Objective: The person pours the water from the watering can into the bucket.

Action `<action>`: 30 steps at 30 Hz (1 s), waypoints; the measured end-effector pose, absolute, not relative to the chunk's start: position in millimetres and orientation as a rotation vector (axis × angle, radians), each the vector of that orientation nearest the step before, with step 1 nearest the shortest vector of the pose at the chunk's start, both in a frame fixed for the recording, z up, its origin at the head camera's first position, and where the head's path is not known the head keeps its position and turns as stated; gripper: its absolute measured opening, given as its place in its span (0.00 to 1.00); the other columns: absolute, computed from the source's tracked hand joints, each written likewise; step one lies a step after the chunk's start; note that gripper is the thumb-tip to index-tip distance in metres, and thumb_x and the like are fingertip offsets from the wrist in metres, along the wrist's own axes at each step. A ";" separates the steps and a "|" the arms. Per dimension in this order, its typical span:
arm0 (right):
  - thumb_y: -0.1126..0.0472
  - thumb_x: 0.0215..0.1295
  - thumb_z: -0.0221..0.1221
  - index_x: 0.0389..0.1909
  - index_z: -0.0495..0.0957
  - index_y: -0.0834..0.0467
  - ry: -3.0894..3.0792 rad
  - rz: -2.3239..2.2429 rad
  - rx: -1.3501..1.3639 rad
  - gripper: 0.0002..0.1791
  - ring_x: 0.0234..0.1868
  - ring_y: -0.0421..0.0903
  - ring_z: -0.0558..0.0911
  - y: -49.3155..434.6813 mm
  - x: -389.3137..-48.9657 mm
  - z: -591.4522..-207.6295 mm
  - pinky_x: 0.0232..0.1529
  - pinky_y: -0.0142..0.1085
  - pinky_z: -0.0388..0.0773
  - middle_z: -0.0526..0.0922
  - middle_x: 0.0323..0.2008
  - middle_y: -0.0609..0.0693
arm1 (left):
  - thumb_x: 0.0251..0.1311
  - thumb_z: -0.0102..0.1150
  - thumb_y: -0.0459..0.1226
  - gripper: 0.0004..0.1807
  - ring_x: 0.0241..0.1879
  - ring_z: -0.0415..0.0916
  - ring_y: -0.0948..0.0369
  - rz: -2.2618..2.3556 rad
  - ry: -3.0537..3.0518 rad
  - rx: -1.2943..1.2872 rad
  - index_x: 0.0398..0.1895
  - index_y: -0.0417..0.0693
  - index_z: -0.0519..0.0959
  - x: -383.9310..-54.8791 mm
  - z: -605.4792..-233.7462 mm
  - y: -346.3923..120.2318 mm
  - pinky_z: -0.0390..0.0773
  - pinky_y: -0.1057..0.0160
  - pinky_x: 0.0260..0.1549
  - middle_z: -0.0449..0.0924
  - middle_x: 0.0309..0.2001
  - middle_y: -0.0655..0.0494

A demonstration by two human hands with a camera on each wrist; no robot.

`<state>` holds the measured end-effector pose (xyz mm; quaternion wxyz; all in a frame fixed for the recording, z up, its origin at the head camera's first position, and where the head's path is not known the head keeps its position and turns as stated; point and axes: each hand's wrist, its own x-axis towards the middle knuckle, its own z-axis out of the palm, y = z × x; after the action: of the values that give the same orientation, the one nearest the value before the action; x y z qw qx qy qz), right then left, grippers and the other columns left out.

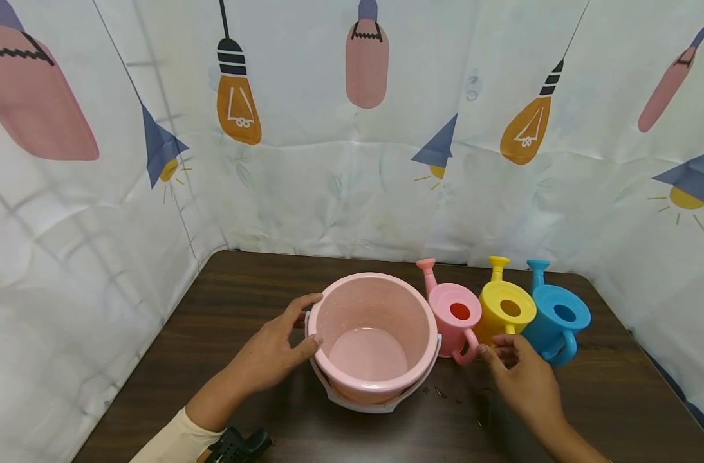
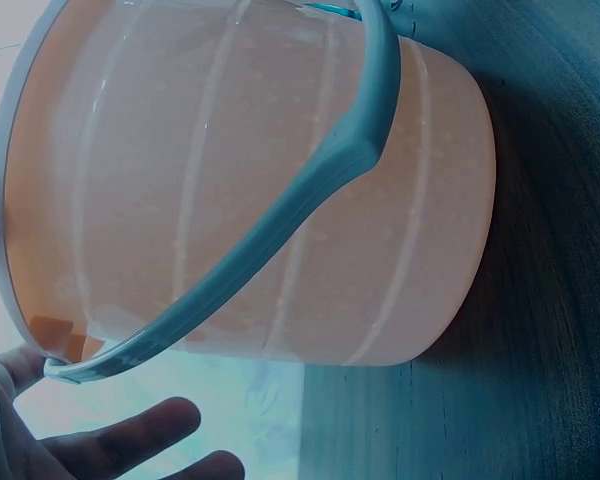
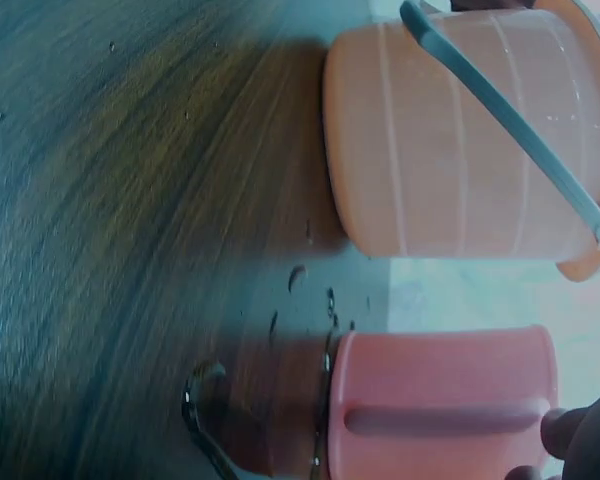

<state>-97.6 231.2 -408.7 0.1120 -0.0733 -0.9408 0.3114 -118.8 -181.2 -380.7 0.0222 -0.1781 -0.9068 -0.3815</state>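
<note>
A pink bucket (image 1: 366, 354) with a pale handle stands upright on the table. My left hand (image 1: 273, 350) touches its left rim with thumb and index finger; in the left wrist view the other fingers (image 2: 130, 435) spread loosely beside it. Right of the bucket stand a pink watering can (image 1: 444, 302), a yellow watering can (image 1: 493, 302) and a blue watering can (image 1: 551, 331), spouts pointing to the back. My right hand (image 1: 526, 376) has curled fingers and thumb about the yellow can's handle, mostly hidden. Its thumb lies close to the pink can's handle (image 3: 450, 419).
Water drops (image 3: 297, 278) dot the dark wooden table (image 1: 236, 289) in front of the pink can. A black device (image 1: 242, 444) is strapped at the left wrist. White printed cloth (image 1: 329, 193) hangs behind and at both sides.
</note>
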 end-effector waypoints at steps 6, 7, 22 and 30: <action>0.48 0.71 0.64 0.50 0.74 0.66 -2.685 0.877 -0.297 0.25 0.31 0.49 0.78 239.6 -97.4 -406.9 0.26 0.37 0.73 0.81 0.35 0.56 | 0.67 0.60 0.52 0.36 0.56 0.79 0.57 -1.176 -2.806 -0.555 0.76 0.74 0.57 -119.2 -381.0 -181.5 0.75 0.44 0.49 0.81 0.54 0.61; 0.49 0.71 0.64 0.51 0.73 0.66 -2.673 0.880 -0.311 0.25 0.31 0.50 0.77 241.0 -97.8 -407.0 0.25 0.36 0.72 0.80 0.34 0.56 | 0.67 0.60 0.52 0.36 0.56 0.79 0.57 -1.176 -2.805 -0.556 0.76 0.74 0.58 -119.2 -381.0 -181.5 0.75 0.43 0.49 0.81 0.53 0.62; 0.52 0.69 0.67 0.58 0.70 0.74 -2.760 0.922 -0.316 0.32 0.43 0.61 0.83 259.8 -110.0 -416.2 0.36 0.50 0.83 0.80 0.48 0.71 | 0.67 0.60 0.52 0.36 0.55 0.79 0.57 -1.187 -2.803 -0.564 0.76 0.73 0.58 -119.3 -380.7 -181.7 0.75 0.44 0.49 0.81 0.53 0.60; 0.49 0.74 0.61 0.59 0.72 0.75 -2.815 0.901 -0.268 0.32 0.45 0.65 0.83 264.5 -110.2 -418.6 0.39 0.54 0.81 0.82 0.47 0.73 | 0.67 0.60 0.52 0.37 0.55 0.79 0.57 -1.180 -2.803 -0.560 0.76 0.72 0.58 -119.4 -381.2 -181.0 0.75 0.45 0.48 0.81 0.54 0.59</action>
<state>-110.2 264.5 -418.6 0.0869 -0.0899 -0.9450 0.3023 -119.4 -181.0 -381.2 0.0248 -0.1809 -0.9061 -0.3816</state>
